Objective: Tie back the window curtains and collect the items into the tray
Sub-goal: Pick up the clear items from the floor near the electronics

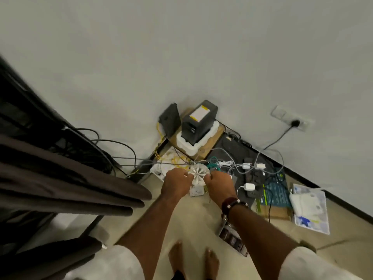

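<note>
A clear round cut-glass tray [198, 173] with a star pattern hangs in front of me above the floor. My left hand [177, 182] grips its left rim and my right hand [219, 183] grips its right rim, fingers curled over the edges. Dark brown curtain folds [66, 178] hang at the left side of the view. What lies in the tray cannot be made out.
Below the tray lies a tangle of cables [224, 164], white adapters and a black power strip [252, 178]. A black box on foam and cardboard [198, 126] stands in the wall corner. A green box [276, 190] and white packets [310, 209] lie at right. My bare feet [193, 257] stand on beige floor.
</note>
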